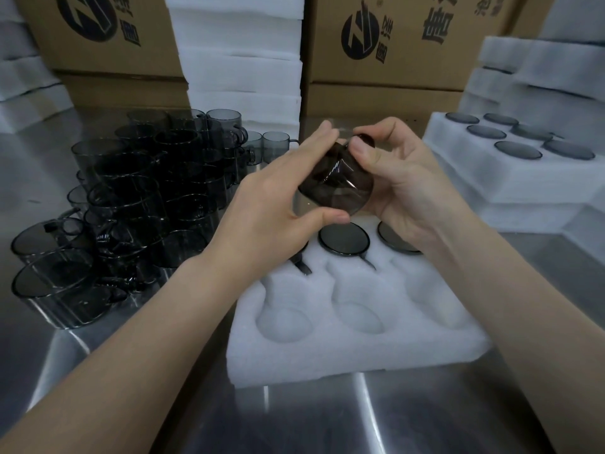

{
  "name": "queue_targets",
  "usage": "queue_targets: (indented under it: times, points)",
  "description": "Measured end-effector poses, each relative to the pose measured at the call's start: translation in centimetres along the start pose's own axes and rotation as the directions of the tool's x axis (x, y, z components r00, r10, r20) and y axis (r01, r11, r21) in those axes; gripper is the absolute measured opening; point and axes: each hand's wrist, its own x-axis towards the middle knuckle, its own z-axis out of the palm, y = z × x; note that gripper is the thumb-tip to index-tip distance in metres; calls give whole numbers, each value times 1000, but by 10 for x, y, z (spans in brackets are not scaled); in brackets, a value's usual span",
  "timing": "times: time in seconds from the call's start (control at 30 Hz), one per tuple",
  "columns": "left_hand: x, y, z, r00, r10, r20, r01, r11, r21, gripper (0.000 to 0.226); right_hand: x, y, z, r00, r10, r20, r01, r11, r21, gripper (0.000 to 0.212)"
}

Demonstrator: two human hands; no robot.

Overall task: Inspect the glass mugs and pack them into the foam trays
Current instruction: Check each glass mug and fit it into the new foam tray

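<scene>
Both hands hold one smoky grey glass mug (337,188) in the air above the white foam tray (353,348). My left hand (278,204) grips its side, fingers over the top and thumb underneath. My right hand (399,178) holds it from the right, pinching the handle near the top. The mug is tilted, its base facing me. In the tray's far row sit mugs upside down (343,239), partly hidden by my hands. The three near pockets (360,317) are empty.
A heap of loose grey mugs (131,204) covers the steel table at the left. A filled foam tray (520,139) rests on stacked trays at the right. Cardboard boxes (393,44) and stacked white foam (242,60) stand behind.
</scene>
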Motion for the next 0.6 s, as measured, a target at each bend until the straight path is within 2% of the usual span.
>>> queue_targets:
  times: [0.13,0.23,0.37,0.43,0.53,0.6]
  points:
    - [0,2,-2,999,-38,7,38,998,-44,82,0,1,2,999,-5,-36,3,999,-40,18]
    - [0,3,-2,993,-113,-21,109,983,-147,78,-1,3,5,998,22,-59,-28,995,-99,9]
    - [0,0,-4,967,-241,-79,212,940,-267,65,-2,5,4,993,105,54,-99,991,-92,41]
    - [0,1,-5,956,-284,-75,250,920,-302,54,-2,5,4,992,108,66,-100,988,-116,53]
    - [3,2,-9,934,-349,-80,286,860,-422,30,-3,0,7,999,44,-22,-48,979,-199,54]
    - [6,-2,-11,877,-478,-38,416,798,-436,26,-5,-8,8,998,-11,-63,-9,952,-305,42]
